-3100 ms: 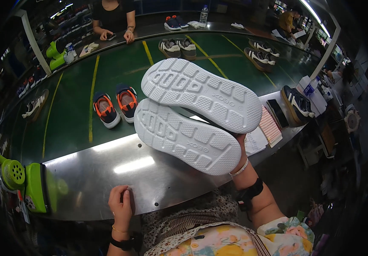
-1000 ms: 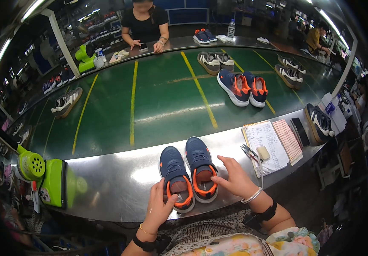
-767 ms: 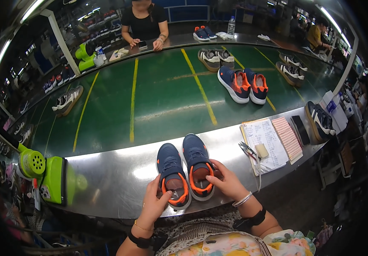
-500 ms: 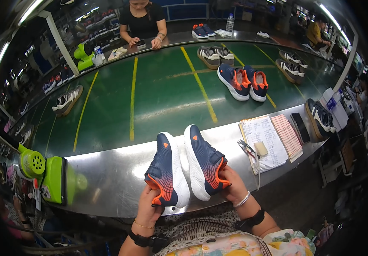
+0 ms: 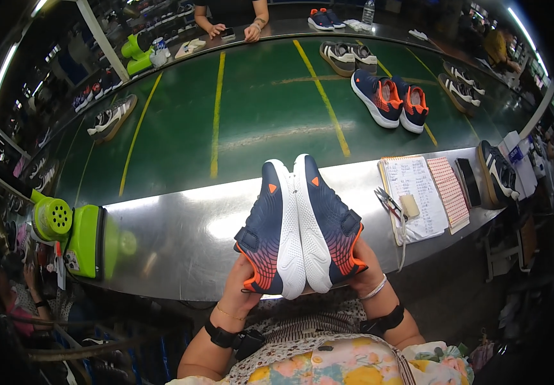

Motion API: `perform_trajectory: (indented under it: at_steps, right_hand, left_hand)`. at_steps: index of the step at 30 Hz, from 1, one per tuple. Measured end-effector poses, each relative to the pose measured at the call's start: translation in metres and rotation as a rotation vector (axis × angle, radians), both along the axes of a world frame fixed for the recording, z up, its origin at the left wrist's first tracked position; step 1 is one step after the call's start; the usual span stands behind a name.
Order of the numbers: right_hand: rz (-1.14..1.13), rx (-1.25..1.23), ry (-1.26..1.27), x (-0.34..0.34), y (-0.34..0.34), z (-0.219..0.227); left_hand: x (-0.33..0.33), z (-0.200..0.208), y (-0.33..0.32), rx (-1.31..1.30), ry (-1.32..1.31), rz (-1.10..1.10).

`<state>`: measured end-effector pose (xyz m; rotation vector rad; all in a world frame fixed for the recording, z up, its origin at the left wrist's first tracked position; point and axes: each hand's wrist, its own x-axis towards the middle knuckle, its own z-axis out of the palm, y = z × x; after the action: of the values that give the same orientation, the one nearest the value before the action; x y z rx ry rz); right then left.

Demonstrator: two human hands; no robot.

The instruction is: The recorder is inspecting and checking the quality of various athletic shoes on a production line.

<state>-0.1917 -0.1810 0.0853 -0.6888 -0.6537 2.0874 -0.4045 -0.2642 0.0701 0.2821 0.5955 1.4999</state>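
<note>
I hold up a pair of navy sneakers with orange collars and white soles, toes pointing away from me. My left hand (image 5: 238,281) is closed around the heel end of the left sneaker (image 5: 265,215). Likewise my right hand (image 5: 368,268) grips the right sneaker (image 5: 331,215) by its heel end. Their white soles touch along the middle, and both shoes are tilted onto their sides. Some fingers of each hand are hidden by the shoes. Below them is the metal bench edge (image 5: 181,250).
Beyond the bench runs a green conveyor belt (image 5: 181,128) with yellow lines, carrying navy-orange sneakers (image 5: 380,96) and grey shoes (image 5: 347,58). A notebook (image 5: 412,192), pliers (image 5: 389,202), a phone (image 5: 467,183) and a dark shoe (image 5: 496,173) lie right; a green machine (image 5: 84,240) stands left. A person's hands (image 5: 251,32) rest opposite.
Both sneakers have come together, sole against sole, where there was a gap between them. The bench and belt sit higher and further right in view. My hands keep their hold.
</note>
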Motion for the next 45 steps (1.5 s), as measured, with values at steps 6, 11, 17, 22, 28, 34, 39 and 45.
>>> perform_trajectory:
  at_steps: [6,11,17,22,28,34,39,45]
  right_hand:
    - [-0.005,0.047,0.003,-0.001,-0.003,-0.003]
    - [0.002,0.209,-0.184,0.0,-0.006,-0.004]
    - [0.002,0.086,-0.069,-0.007,-0.007,0.0]
    - [0.008,0.012,-0.07,-0.012,-0.007,0.004]
    - [0.033,0.006,-0.059,-0.011,-0.004,0.007]
    - [0.032,0.01,0.043,-0.023,-0.011,0.006]
    - [-0.007,0.277,-0.05,-0.018,-0.01,0.002]
    - [-0.067,0.739,-0.353,-0.022,-0.008,-0.007]
  left_hand:
    - [-0.002,-0.003,0.002,-0.027,0.026,-0.019]
    - [-0.006,-0.008,0.001,0.053,-0.007,-0.018]
    - [-0.013,-0.011,0.0,0.008,-0.019,-0.04]
    - [-0.016,-0.01,0.001,0.002,-0.047,-0.053]
    - [-0.014,-0.014,0.002,-0.053,-0.042,-0.03]
    - [-0.039,-0.018,-0.005,-0.115,-0.099,0.004]
    - [-0.047,-0.01,-0.006,0.089,0.175,0.084]
    - [-0.038,-0.01,-0.003,0.24,0.496,0.15]
